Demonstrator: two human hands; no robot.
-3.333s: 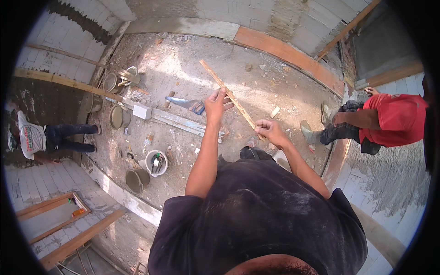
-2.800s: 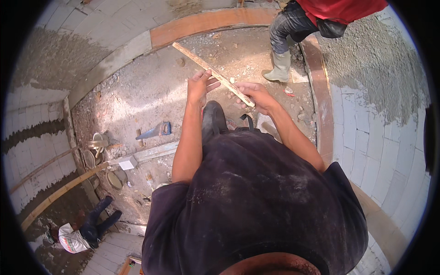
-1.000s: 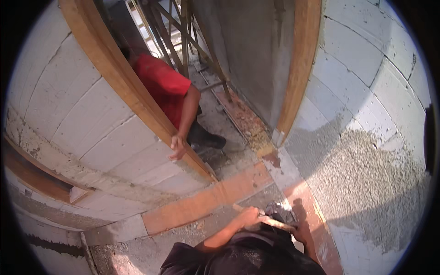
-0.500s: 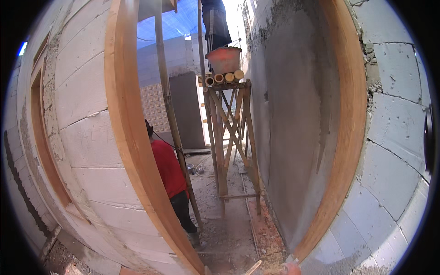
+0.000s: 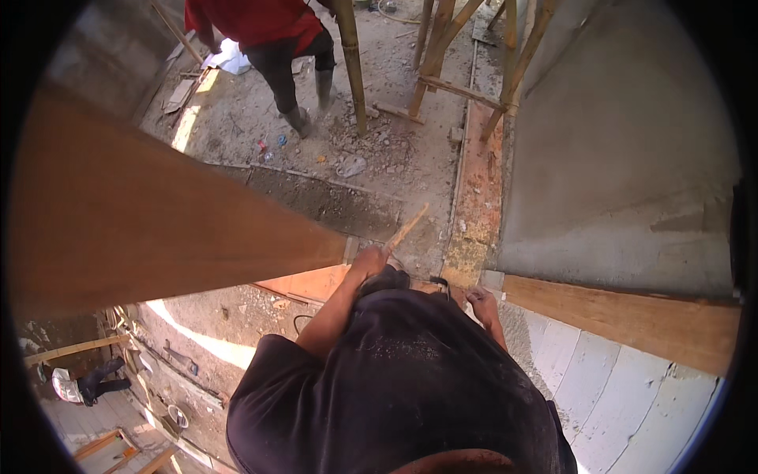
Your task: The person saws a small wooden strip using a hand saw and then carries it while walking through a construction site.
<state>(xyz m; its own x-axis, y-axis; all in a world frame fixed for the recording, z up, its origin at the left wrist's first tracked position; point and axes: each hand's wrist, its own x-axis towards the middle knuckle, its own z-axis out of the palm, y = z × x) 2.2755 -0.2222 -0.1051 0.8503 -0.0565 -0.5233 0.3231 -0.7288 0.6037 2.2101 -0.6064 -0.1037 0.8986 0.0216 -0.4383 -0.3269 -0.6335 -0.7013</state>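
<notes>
My left hand is closed round a thin strip of wood, which points up and away to the right. Low at my right side, my right hand has its fingers curled; whatever they may hold is too small to make out. Just left of that hand, by my waist, is a small curved black thing. My dark shirt hides much of the ground below me.
Wooden door-frame posts stand left and right of me. Beyond are a bamboo scaffold, rubble on the ground and a person in a red shirt. A plastered wall rises at the right. Another person is at the lower left.
The view has tipped sharply down, from the doorway and scaffold to my own body. Both hands now show, with the wood strip in the left. The person in red appears farther up the picture.
</notes>
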